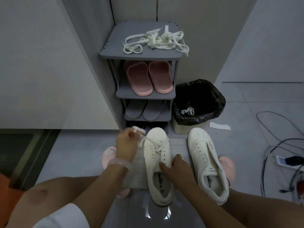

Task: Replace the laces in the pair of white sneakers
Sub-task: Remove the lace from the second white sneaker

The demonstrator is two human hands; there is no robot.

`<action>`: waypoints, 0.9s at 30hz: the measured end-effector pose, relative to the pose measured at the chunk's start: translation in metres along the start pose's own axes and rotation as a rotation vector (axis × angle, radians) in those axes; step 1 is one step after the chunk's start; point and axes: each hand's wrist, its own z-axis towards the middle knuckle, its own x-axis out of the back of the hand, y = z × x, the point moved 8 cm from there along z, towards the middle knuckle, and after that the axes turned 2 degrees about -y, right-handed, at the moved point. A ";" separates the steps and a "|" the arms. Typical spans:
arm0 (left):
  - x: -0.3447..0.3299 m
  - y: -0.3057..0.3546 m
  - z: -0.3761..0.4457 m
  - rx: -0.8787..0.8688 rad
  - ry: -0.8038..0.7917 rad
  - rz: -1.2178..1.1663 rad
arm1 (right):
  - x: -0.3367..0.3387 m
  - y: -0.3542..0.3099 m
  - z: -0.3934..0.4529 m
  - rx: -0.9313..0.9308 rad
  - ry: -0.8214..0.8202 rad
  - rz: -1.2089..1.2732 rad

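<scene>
While the left hand (125, 142) pinches a lace (148, 142) and draws it up and away to the left of the near sneaker (158, 155), the right hand (176, 168) steadies that shoe, thumb and fingers curled over its tongue and right flank. The sneaker rests on a small grey stool (136, 168) between the knees, toe pointing at the rack (139, 40). Only its lower eyelets are threaded; the upper holes stand bare.

From the head view, the one view given, the second sneaker (207, 163) lies on the floor just to the right, with no lace in it. A tangle of spare laces (156, 41) sits on the rack top, and one lace (187, 111) lies in the bin (199, 102).

The likely slip is the shoe skidding off the stool if the pull grows harder than the right hand's hold. A sharp tug could also drag the lace unevenly through the eyelets, leaving one end short. The lace tip is blurred, so whether it is frayed I cannot tell. The spare laces are knotted together and may snag when one is lifted.
</scene>
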 end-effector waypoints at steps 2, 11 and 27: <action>0.011 0.000 0.013 0.052 0.007 -0.090 | 0.002 -0.003 -0.001 0.011 0.007 -0.001; -0.034 -0.034 -0.048 0.030 -0.300 0.283 | 0.025 -0.058 0.013 0.285 0.154 -0.221; -0.061 -0.031 -0.066 -0.308 -0.576 0.588 | 0.030 -0.060 0.043 -0.098 -0.165 0.495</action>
